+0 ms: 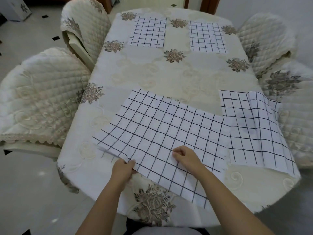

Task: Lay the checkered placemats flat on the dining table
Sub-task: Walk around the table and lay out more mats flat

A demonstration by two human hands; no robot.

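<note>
Four checkered placemats lay on the dining table (152, 70): two flat near the far edge (147, 32) (207, 36), one at the near right corner (257, 129) overhanging the right edge, and the nearest placemat (160, 133) at the near edge, set askew. The left hand (122, 170) pinched its near-left edge between thumb and fingers. The right hand (185, 158) rested on top of it, fingers curled, gathering a small fold of cloth.
</note>
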